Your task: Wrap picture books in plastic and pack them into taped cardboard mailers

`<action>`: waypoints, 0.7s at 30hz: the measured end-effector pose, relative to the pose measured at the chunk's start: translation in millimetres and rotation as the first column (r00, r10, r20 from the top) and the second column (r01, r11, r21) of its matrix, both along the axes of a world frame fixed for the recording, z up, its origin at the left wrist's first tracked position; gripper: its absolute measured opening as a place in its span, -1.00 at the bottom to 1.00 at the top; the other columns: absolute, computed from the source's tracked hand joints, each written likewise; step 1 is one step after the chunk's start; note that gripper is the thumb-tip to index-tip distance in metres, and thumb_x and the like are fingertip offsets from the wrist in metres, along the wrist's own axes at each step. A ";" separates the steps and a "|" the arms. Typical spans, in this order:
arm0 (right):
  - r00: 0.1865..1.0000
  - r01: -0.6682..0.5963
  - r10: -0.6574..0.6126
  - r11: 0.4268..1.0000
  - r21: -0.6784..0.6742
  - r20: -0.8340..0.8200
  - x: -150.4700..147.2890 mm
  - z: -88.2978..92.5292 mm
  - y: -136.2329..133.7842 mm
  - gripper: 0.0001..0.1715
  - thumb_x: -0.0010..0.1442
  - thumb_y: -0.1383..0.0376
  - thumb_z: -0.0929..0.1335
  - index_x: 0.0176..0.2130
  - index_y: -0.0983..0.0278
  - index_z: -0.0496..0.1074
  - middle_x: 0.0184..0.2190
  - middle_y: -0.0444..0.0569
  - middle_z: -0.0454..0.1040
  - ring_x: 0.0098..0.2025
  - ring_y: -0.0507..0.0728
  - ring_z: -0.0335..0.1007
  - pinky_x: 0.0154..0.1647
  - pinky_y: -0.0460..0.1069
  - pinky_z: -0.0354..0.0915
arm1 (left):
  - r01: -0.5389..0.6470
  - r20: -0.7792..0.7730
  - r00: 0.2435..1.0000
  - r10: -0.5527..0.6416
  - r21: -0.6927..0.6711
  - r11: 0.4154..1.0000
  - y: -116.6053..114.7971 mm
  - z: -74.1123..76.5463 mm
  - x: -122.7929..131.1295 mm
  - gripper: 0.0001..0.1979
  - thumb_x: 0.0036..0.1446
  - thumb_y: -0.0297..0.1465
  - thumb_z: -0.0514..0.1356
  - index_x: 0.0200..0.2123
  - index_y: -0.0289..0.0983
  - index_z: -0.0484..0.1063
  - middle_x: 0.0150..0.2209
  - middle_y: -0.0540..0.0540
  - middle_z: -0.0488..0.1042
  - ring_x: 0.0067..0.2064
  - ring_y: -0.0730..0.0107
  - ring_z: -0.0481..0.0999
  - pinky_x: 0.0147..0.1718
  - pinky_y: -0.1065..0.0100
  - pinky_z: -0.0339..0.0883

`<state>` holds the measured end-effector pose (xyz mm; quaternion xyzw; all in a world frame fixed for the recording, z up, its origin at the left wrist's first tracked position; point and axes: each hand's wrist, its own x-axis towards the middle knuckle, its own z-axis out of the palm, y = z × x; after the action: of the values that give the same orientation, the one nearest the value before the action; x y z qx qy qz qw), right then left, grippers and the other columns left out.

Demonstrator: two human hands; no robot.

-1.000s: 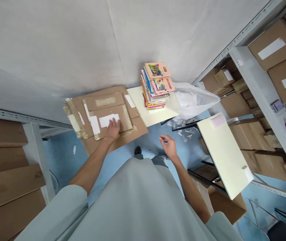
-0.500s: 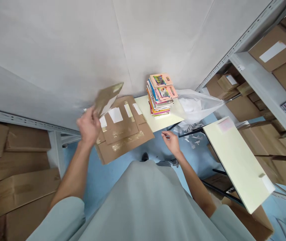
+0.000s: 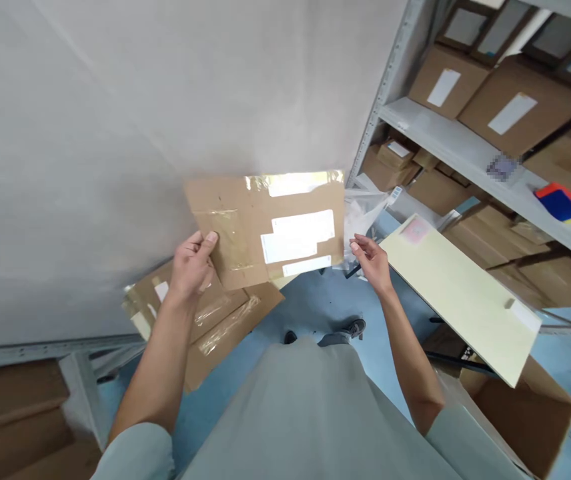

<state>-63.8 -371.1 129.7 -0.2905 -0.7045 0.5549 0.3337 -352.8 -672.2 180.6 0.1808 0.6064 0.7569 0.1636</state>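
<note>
My left hand [image 3: 194, 263] grips the left end of a flat cardboard sheet [image 3: 253, 227], thumb on top. The sheet is raised in front of me and carries white paper labels [image 3: 298, 235] and shiny clear tape. Just past its right edge is my right hand [image 3: 371, 262], its fingers loosely bent and holding nothing, apart from the sheet. Below the left hand lie more flattened cardboard pieces [image 3: 235, 320] with tape strips. The stack of books is hidden behind the raised sheet.
A pale table [image 3: 460, 300] stands at the right, with an open cardboard box [image 3: 520, 413] below it. Shelves [image 3: 465, 150] of cartons line the right side. A clear plastic bag [image 3: 363, 210] sits beyond my right hand. A wall [image 3: 165, 100] rises ahead.
My left hand has brought the cardboard sheet rightward and turned its labelled face toward me. My right hand has moved up near the sheet's right edge. The view has shifted right.
</note>
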 end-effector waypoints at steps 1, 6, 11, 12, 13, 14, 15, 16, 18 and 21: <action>1.000 0.009 -0.009 1.000 -0.021 -0.016 13.5 3.4 12.8 -0.21 0.26 -0.28 0.56 0.18 0.20 0.64 0.10 0.16 0.74 0.15 0.31 0.70 0.16 0.20 0.64 | 0.071 0.010 0.997 -0.071 -0.025 0.997 22.7 -1.7 8.9 -0.39 0.02 0.12 0.60 -0.11 -0.24 0.64 -0.11 -0.20 0.76 0.11 0.03 0.74 0.22 0.05 0.63; 0.994 0.081 -0.090 0.988 -0.132 -0.063 92.4 5.5 71.4 -0.32 0.21 -0.23 0.63 0.06 0.18 0.65 0.00 0.06 0.75 0.05 0.26 0.70 0.10 0.15 0.62 | 0.345 0.051 0.938 -0.342 -0.093 0.934 140.3 -14.4 56.4 -0.29 0.05 0.16 0.56 0.03 -0.28 0.66 0.01 -0.30 0.76 0.21 -0.12 0.72 0.21 -0.03 0.63; 0.968 0.236 -0.250 0.943 -0.233 -0.029 183.2 -10.9 124.0 -0.39 0.12 -0.24 0.67 -0.19 0.17 0.63 -0.20 -0.02 0.72 -0.15 0.20 0.63 -0.10 0.08 0.57 | 0.569 0.128 0.821 -0.556 -0.111 0.815 254.3 -29.1 110.2 -0.24 0.10 0.13 0.56 0.20 -0.22 0.61 0.12 -0.29 0.74 0.27 -0.09 0.69 0.30 -0.03 0.57; 0.961 0.262 -0.274 0.931 -0.252 -0.015 201.8 -14.9 133.5 -0.38 0.10 -0.24 0.68 -0.21 0.16 0.62 -0.22 -0.04 0.71 -0.17 0.19 0.61 -0.11 0.07 0.56 | 0.591 0.138 0.806 -0.576 -0.117 0.798 276.8 -33.2 122.2 -0.23 0.10 0.11 0.57 0.22 -0.19 0.59 0.14 -0.27 0.74 0.28 -0.07 0.68 0.32 -0.01 0.55; 0.954 0.288 -0.299 0.919 -0.269 0.000 220.1 -19.0 142.6 -0.38 0.09 -0.25 0.68 -0.22 0.16 0.61 -0.24 -0.05 0.70 -0.18 0.19 0.60 -0.13 0.07 0.55 | 0.608 0.146 0.793 -0.591 -0.127 0.784 299.3 -38.1 134.9 -0.23 0.08 0.10 0.59 0.23 -0.17 0.58 0.15 -0.26 0.73 0.29 -0.05 0.68 0.34 0.00 0.53; 0.946 0.316 -0.325 0.906 -0.281 0.013 238.2 -23.3 151.6 -0.37 0.08 -0.25 0.69 -0.24 0.15 0.60 -0.26 -0.06 0.68 -0.19 0.18 0.58 -0.14 0.06 0.53 | 0.620 0.152 0.784 -0.602 -0.141 0.772 321.8 -43.9 148.3 -0.22 0.05 0.09 0.60 0.22 -0.16 0.58 0.16 -0.25 0.73 0.29 -0.04 0.68 0.35 0.01 0.52; 0.936 0.342 -0.350 0.895 -0.287 0.025 256.0 -27.6 160.3 -0.37 0.07 -0.26 0.69 -0.25 0.15 0.59 -0.27 -0.07 0.67 -0.20 0.18 0.57 -0.15 0.06 0.52 | 0.629 0.158 0.777 -0.609 -0.159 0.761 344.2 -50.4 162.6 -0.21 0.02 0.09 0.62 0.20 -0.17 0.59 0.16 -0.25 0.73 0.28 -0.05 0.68 0.35 0.01 0.52; 0.927 0.368 -0.374 0.884 -0.288 0.037 273.5 -32.0 168.9 -0.36 0.08 -0.27 0.68 -0.26 0.15 0.58 -0.28 -0.07 0.66 -0.21 0.18 0.56 -0.16 0.06 0.51 | 0.633 0.162 0.774 -0.612 -0.178 0.753 366.3 -57.4 177.6 -0.20 -0.03 0.08 0.64 0.17 -0.19 0.60 0.16 -0.26 0.73 0.27 -0.06 0.68 0.34 0.00 0.53; 0.907 0.416 -0.417 0.865 -0.281 0.059 307.4 -41.2 185.6 -0.34 0.08 -0.30 0.66 -0.29 0.15 0.54 -0.32 -0.10 0.62 -0.23 0.17 0.55 -0.18 0.06 0.50 | 0.636 0.170 0.772 -0.613 -0.216 0.741 408.3 -71.9 209.0 -0.19 -0.12 0.09 0.67 0.09 -0.23 0.63 0.15 -0.28 0.73 0.25 -0.11 0.69 0.30 -0.01 0.56; 0.876 0.481 -0.472 0.837 -0.261 0.103 353.4 -54.8 207.5 -0.33 0.10 -0.32 0.64 -0.30 0.14 0.51 -0.33 -0.10 0.61 -0.24 0.19 0.56 -0.14 0.09 0.52 | 0.657 0.199 0.753 -0.627 -0.261 0.707 461.5 -90.6 253.9 -0.17 -0.24 0.13 0.69 -0.01 -0.27 0.67 0.12 -0.30 0.75 0.22 -0.17 0.70 0.24 -0.05 0.60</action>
<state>289.6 -163.6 74.9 -0.5100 -0.5303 0.5430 0.4048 -98.9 -210.7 90.0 0.3157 0.6093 0.5535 0.4720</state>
